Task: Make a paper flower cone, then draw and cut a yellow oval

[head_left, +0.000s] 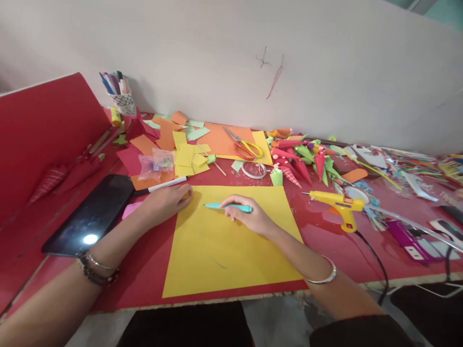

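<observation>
A large yellow sheet lies flat on the red table, with a short faint mark near its lower middle. My right hand is over the sheet, its fingers closed round a turquoise pen whose tip points left. At the sheet's upper left corner rests my left hand, fingers together and curled; whether anything is under them is hidden. A white marker lies just behind my left hand, and a pink piece shows beside the left wrist.
A black phone lies at the left. Behind the sheet are paper scraps, scissors, a tape roll and paper cones. A yellow glue gun with a black cord and a purple power strip are at the right.
</observation>
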A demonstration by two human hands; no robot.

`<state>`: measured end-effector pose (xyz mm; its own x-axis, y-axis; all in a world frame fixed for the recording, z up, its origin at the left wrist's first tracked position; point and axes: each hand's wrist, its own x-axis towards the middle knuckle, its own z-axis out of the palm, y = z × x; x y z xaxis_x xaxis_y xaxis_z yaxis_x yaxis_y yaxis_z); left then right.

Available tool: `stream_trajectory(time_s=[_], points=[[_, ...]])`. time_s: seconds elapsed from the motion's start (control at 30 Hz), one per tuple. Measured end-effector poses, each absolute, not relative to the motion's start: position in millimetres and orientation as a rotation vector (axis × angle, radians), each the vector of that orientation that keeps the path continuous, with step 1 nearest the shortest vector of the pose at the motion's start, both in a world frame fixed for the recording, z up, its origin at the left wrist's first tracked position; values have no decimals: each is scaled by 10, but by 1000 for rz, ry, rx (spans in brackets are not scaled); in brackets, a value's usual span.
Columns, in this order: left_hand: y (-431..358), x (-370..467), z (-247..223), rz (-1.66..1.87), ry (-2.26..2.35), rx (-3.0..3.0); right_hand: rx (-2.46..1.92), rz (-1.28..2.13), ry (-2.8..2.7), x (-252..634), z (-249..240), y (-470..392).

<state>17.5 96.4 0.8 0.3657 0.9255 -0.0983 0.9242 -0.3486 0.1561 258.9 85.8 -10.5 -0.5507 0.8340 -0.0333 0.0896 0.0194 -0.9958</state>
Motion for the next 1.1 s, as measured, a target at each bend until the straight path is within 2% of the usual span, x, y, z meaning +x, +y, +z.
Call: stream_trajectory(time_s=[0.2, 0.47, 0.57, 0.8, 1.0, 1.1], points=[[957, 164, -10, 21, 1744, 2480, -777, 1917, -1954, 2703, -31, 887], [976, 150, -31, 62, 1706, 2428, -769, 2029, -2042, 2653, 3, 859], [973, 156, -28, 62, 1712, 2428, -795, 2009, -1946, 2593, -39, 826], [945, 173, 9, 53, 1782, 2465, -916, 1613, -1756, 2549, -97, 830], [945, 158, 19, 54, 1829, 2535, -769, 1922, -1975, 2667, -28, 850], [954, 133, 1, 57, 1796, 2532, -752, 1951, -2038, 2659, 5, 843]])
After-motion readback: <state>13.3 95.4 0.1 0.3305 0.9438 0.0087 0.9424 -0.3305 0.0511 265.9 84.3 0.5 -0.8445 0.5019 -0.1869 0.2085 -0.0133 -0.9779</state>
